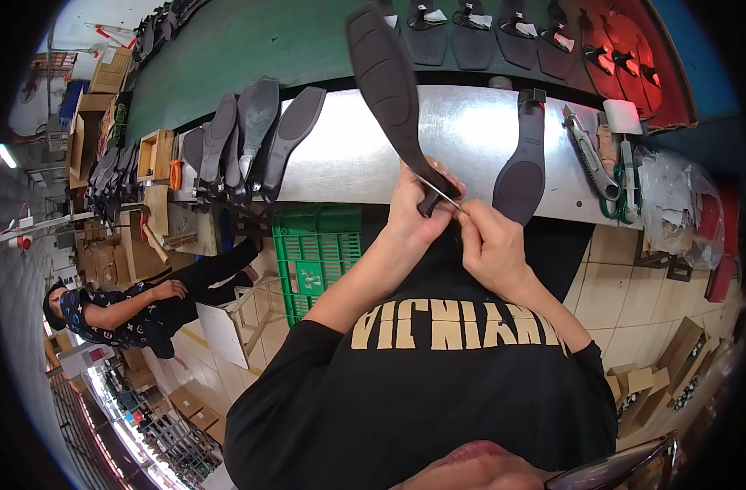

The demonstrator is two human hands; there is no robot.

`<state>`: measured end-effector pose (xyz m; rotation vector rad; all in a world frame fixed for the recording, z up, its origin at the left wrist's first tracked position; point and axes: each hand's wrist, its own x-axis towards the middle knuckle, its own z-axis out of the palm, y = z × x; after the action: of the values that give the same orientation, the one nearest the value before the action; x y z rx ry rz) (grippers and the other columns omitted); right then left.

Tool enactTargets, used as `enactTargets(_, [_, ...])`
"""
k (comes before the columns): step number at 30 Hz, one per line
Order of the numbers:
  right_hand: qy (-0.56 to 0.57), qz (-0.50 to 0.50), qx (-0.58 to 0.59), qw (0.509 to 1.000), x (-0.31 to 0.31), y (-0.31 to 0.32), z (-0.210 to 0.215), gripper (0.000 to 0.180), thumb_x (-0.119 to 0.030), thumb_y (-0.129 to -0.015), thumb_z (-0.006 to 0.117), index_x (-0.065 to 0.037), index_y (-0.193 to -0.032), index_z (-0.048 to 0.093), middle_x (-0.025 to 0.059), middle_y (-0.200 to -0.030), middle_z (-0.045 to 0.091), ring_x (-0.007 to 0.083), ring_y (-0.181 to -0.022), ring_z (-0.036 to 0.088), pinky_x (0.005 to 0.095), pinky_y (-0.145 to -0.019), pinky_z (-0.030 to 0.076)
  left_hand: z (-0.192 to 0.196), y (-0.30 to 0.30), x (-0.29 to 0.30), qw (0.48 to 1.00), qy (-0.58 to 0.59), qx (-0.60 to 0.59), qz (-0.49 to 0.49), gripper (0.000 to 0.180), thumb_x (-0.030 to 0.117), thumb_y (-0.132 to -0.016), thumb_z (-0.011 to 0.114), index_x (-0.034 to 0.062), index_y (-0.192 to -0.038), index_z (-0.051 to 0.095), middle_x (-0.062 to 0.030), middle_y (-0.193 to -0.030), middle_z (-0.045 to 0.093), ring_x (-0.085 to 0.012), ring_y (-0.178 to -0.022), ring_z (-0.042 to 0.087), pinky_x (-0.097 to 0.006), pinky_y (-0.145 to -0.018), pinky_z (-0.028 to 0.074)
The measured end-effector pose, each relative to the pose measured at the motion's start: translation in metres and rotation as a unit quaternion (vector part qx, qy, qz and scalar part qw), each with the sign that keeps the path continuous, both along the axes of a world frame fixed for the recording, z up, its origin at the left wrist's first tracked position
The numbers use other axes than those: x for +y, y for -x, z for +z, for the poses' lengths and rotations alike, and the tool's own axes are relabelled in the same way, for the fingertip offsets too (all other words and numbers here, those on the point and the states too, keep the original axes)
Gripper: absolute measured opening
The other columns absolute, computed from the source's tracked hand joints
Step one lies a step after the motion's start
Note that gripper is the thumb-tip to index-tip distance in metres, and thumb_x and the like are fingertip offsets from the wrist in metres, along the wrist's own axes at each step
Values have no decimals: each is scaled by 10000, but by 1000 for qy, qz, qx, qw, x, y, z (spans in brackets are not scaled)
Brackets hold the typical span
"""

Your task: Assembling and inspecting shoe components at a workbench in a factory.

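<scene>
A dark brown heeled shoe [385, 86] stands tilted over the metal bench, its sole toward me and its toe end pointing away. My left hand [412, 212] is closed around its heel end. My right hand [497, 249] pinches a thin, pale metal tool [440, 191] whose length lies against the shoe near the heel; its exact kind cannot be made out. Right of my hands, a similar shoe [520, 181] rests sole up on the bench. Several more dark shoes [298, 131] lean together at the bench's left end.
A utility knife [592, 159], green-handled scissors [626, 192] and a white roll [622, 117] lie at the bench's right end, beside a clear plastic bag [679, 204]. Beyond, a green belt [308, 45] carries shoes. Below left are a green crate [316, 261] and a seated person [136, 314].
</scene>
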<state>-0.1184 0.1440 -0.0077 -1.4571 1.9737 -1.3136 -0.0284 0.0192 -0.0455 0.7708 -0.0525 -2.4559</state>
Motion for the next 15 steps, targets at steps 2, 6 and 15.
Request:
enactTargets(2, [1, 13, 13, 1000, 1, -2, -1, 56, -20, -877, 606, -34, -911, 564, 139, -751, 593, 340, -652, 617, 401, -554, 487, -3, -1, -3, 998, 20, 63, -14, 455, 522, -972, 502, 118, -768, 550, -21, -672, 532, -211, -653, 566, -382, -672, 493])
enactTargets(6, [15, 31, 14, 999, 5, -4, -1, 71, -18, -865, 610, -40, -915, 565, 132, -766, 596, 341, -651, 617, 401, -552, 490, 7, 9, -6, 998, -24, -60, 4, 513, 555, -896, 614, 145, -630, 460, 19, -630, 405, -185, -606, 437, -344, -655, 447])
enactTargets(15, [39, 45, -59, 996, 6, -2, 5, 59, 12, -869, 599, -8, -923, 612, 129, -752, 608, 268, -610, 615, 338, -548, 474, 17, -24, -47, 996, 84, 22, -19, 377, 435, -908, 635, 89, -777, 565, -46, -773, 601, -205, -692, 589, -378, -676, 491])
